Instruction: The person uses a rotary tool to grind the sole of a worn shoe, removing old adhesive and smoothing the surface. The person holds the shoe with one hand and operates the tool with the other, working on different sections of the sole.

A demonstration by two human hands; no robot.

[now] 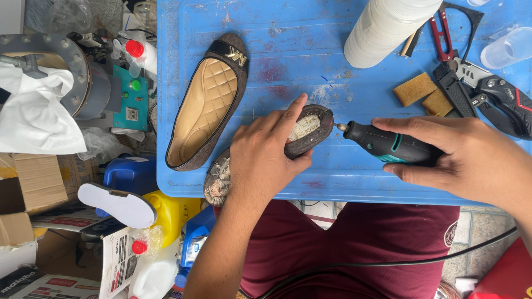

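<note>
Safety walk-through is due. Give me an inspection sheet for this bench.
Surface: blue tray-top, scuffed, with worn patches.
Job's things: upturned shoe, sole ground rough; rotary tool, tip at the toe.
Clutter: second flat shoe, white roll, two sponge blocks, cutters, clear cup.
Grippers: left hand presses the shoe down; right hand has its grip on the rotary tool.
Cables: black cord crosses the lap.
Surroundings: jugs, cardboard boxes, white cloth, machine to the left.
</note>
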